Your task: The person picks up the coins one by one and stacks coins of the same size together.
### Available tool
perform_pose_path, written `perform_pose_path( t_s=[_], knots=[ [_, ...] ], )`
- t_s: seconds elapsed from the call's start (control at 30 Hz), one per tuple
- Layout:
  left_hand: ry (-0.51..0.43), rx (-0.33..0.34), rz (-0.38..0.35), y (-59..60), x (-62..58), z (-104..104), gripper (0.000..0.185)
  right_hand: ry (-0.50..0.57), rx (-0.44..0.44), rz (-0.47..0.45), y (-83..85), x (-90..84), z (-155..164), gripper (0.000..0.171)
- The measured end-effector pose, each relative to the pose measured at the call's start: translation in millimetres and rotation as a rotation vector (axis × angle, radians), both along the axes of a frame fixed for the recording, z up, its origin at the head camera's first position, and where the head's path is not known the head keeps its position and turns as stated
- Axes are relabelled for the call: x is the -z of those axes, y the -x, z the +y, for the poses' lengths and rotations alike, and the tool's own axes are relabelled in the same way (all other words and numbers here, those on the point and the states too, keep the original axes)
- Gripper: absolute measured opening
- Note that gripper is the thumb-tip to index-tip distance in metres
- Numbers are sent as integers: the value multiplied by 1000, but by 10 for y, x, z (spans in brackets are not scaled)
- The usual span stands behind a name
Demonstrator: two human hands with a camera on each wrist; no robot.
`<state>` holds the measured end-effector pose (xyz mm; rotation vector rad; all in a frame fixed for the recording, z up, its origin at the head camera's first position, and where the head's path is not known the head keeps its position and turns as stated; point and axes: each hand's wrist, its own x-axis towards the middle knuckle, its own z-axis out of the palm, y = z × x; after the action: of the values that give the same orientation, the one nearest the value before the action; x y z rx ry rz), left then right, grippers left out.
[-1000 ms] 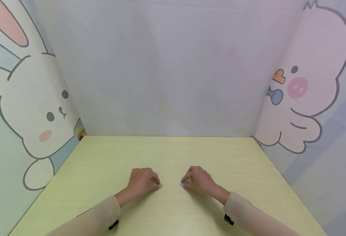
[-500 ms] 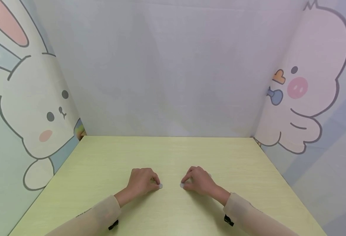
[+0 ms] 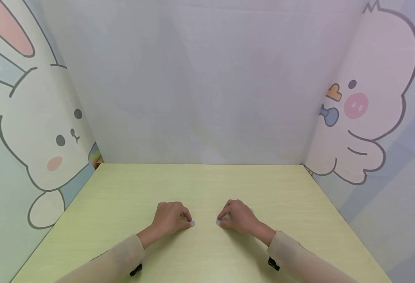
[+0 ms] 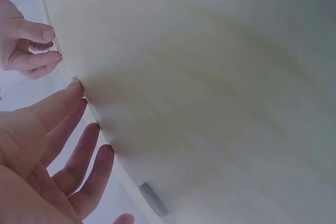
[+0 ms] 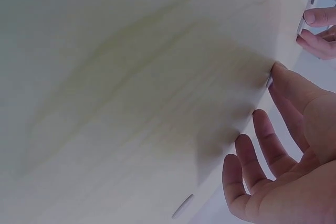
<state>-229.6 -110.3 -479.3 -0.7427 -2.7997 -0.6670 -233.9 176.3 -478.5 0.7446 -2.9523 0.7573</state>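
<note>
Left hand: the left hand [image 3: 170, 218] rests knuckles-up on the worktop [image 3: 129, 188], fingers curled under, thumb and forefinger tips meeting at a small pale disc [image 3: 192, 223].
Right hand: the right hand [image 3: 237, 216] mirrors it, fingers curled, its fingertips at a second pale disc [image 3: 217, 222].
Grip state: each grip looks closed to a pinch on its own disc in the head view; the wrist views show fingers [image 4: 79, 156] and fingers [image 5: 262, 150] loosely bent beside a pale surface, so how firmly each disc is held I cannot tell.
Key relation: the two discs lie on a left-to-right line between the hands, near each other but apart, each at the inner edge of its own hand.
Nearer hand: neither; each disc is touching the hand on its own side.
Surroundings: cartoon rabbit panel [image 3: 34, 129] to the left, cartoon chick panel [image 3: 370, 110] to the right, plain back wall [image 3: 200, 86].
</note>
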Motion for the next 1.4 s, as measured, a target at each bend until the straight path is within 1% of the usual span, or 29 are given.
perform_pose_path(
  t_s=[0.23,0.63,0.9,1.07,1.23,1.4],
  knots=[
    [-2,6,-15,-1,-14,-6,14,3,0,4,-10,-9,-6,6],
    [2,-5,-70,1,-47,-19,11,17,-9,9,-5,-7,-9,6],
    [-11,-10,-146,15,-101,-8,16,17,-5,7,-12,0,-7,6],
    [-19,-1,-165,24,-143,65,19,11,4,11,-19,8,-1,6],
    [-20,4,-178,34,-194,200,19,8,8,15,-20,12,4,6],
    [-11,3,-175,25,-226,351,21,19,13,8,-18,10,3,6]
  ],
)
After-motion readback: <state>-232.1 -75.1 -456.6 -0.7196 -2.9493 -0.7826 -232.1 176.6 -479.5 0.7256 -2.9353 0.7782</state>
